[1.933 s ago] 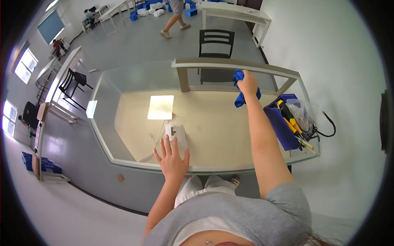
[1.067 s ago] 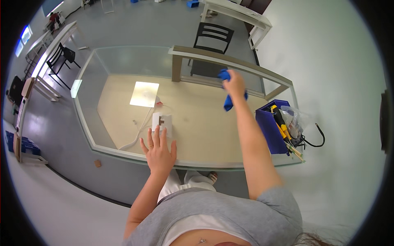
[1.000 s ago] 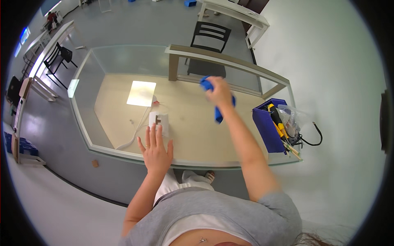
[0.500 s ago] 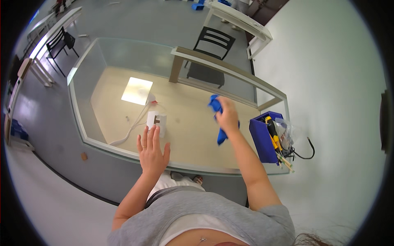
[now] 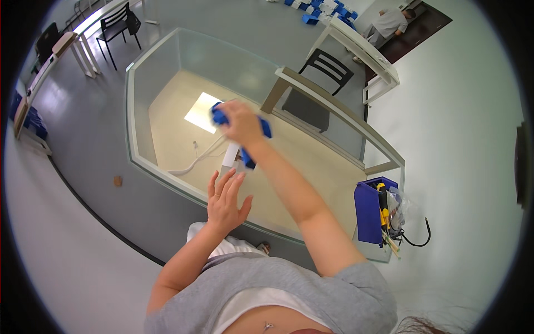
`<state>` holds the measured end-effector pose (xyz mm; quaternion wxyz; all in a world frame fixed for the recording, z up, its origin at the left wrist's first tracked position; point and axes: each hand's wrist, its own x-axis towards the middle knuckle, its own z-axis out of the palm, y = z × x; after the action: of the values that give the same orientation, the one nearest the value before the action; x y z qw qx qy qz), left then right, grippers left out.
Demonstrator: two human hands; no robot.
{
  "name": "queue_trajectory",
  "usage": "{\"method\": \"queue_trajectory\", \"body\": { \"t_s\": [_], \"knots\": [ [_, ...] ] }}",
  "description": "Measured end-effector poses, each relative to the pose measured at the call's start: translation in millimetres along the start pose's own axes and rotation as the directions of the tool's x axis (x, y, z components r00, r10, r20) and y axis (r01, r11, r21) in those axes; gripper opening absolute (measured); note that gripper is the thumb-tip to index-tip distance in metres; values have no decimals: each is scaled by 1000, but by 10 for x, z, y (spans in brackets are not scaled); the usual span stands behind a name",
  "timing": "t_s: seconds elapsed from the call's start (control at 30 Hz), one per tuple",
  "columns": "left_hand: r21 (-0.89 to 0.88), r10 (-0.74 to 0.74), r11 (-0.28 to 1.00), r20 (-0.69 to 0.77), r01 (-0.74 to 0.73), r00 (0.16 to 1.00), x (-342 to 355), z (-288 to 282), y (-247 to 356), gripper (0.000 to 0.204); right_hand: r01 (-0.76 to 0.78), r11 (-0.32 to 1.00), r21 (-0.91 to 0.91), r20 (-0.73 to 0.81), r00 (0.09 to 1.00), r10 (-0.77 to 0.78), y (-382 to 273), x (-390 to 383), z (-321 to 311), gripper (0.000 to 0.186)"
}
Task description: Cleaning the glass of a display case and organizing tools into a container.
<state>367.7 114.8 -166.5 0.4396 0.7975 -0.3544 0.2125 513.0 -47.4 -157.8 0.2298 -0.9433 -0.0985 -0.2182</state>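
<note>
My right hand (image 5: 239,122), blurred, grips a crumpled blue cloth (image 5: 262,128) over the left-middle part of a glass case (image 5: 130,145) with a beige base. My left hand (image 5: 226,203) is open, fingers apart and slightly bent, at the near edge of the case, just short of a white box (image 5: 230,154). That box is partly hidden by the cloth and my fingers. A white cable (image 5: 194,164) runs beside it, and a bright square patch (image 5: 199,111) lies beyond. A blue bin (image 5: 366,214) with screwdrivers and a plastic bag sits at the case's right end.
Behind the case stand a black chair (image 5: 325,69), a white table (image 5: 378,67) and a person (image 5: 389,25) by a dark door. Blue and white blocks (image 5: 328,11) lie farther back. Tables and chairs (image 5: 114,28) line the left. A white wall (image 5: 456,156) borders the right.
My right hand has swept left with the cloth, from near the bin to over the box and bright patch. The view has turned, bringing the blocks and person at the back into sight.
</note>
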Motion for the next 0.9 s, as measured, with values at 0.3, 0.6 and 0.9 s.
{"method": "queue_trajectory", "body": {
  "t_s": [0.3,0.6,0.9],
  "knots": [
    [-150,7,988,-182,-35,983,-102,-91,-98,59,165,967,194,126,973,-191,-681,-1424,-560,53],
    [226,-261,922,-240,316,935,250,-833,-1063,50,-420,847,-326,-210,906,368,434,-2131,-1550,50],
    [710,-548,588,-1,386,837,356,-862,-1287,58,-645,634,-426,-375,764,525,959,-1631,-1381,41]
  ]
}}
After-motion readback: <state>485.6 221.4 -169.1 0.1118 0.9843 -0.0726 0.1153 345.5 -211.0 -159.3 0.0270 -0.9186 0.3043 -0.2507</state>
